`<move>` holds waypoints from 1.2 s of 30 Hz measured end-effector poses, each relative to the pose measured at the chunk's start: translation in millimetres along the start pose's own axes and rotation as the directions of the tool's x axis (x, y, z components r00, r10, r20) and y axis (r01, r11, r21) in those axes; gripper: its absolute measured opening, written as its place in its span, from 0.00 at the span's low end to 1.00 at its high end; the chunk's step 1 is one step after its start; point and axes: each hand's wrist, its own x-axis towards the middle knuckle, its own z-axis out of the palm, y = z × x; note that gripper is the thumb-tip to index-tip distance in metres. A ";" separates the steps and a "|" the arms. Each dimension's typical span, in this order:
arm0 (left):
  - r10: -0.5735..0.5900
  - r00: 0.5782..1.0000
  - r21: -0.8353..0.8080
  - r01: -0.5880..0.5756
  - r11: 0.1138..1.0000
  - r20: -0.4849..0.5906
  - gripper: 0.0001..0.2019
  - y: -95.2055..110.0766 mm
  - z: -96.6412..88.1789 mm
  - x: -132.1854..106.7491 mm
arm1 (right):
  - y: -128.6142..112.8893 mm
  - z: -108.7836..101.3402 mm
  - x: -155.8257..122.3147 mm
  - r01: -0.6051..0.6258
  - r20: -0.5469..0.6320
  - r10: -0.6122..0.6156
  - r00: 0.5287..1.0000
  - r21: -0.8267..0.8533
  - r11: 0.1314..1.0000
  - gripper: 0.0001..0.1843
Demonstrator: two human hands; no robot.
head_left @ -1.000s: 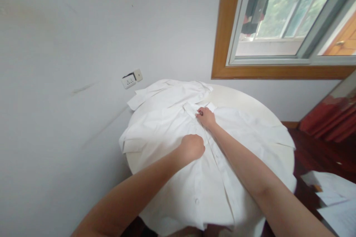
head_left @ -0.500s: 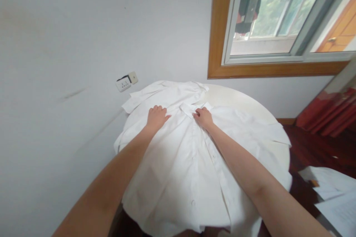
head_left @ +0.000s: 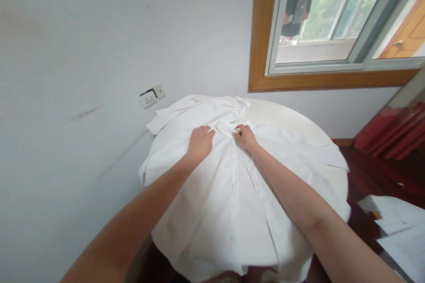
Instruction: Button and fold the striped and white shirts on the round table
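Round table (head_left: 282, 115): white shirt (head_left: 212, 205) spread out; my left fingers (head_left: 201, 130) rest loosely on it, right fingers (head_left: 240, 128) pinch near its collar (head_left: 225, 129).

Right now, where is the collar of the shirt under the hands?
In the head view, the collar lies just right of the picture's centre, on the far half of the round table, at the right hand and right of the left hand.

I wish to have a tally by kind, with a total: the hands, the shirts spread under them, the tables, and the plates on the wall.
Left hand and right hand: 2
White shirt: 1
Round table: 1
Socket plate and beige plate: 2
Total: 6
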 end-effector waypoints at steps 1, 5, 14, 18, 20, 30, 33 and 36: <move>0.018 0.999 -0.073 -0.014 0.997 0.046 0.18 9.1 2.7 -5.7 | -3.3 -5.6 -2.5 -0.008 0.011 0.008 1.000 -0.021 1.000 0.21; 0.030 0.991 -0.199 -0.003 0.980 0.133 0.21 27.6 25.3 -26.3 | -28.4 -18.8 -32.1 0.182 0.068 -0.172 0.983 -0.193 0.964 0.19; -0.028 0.988 -0.170 0.055 0.984 0.154 0.24 -19.6 37.6 -51.1 | -24.3 -1.8 -103.3 0.342 0.255 -0.275 0.927 -0.278 0.897 0.28; -0.079 0.983 -0.106 0.097 0.990 0.168 0.25 -44.1 34.8 -67.7 | -16.0 -8.4 -101.4 0.343 0.268 -0.269 0.925 -0.289 0.894 0.28; -0.089 0.982 -0.093 0.106 0.990 0.167 0.24 -48.6 33.4 -70.9 | -18.0 -10.9 -100.5 0.343 0.281 -0.263 0.923 -0.291 0.893 0.28; 0.008 1.000 -0.065 -0.006 0.998 0.027 0.22 3.3 -3.5 -94.3 | -68.3 -21.2 -160.9 0.484 0.269 -0.420 0.867 -0.250 0.839 0.32; 0.037 0.999 -0.115 -0.036 0.993 0.010 0.23 12.2 -4.2 -123.6 | -64.4 -21.1 -180.1 0.488 0.316 -0.411 0.855 -0.221 0.845 0.36; 0.065 0.998 -0.123 -0.066 0.990 -0.006 0.24 3.5 -1.0 -145.9 | -50.3 -22.3 -188.1 0.502 0.293 -0.436 0.851 -0.211 0.838 0.32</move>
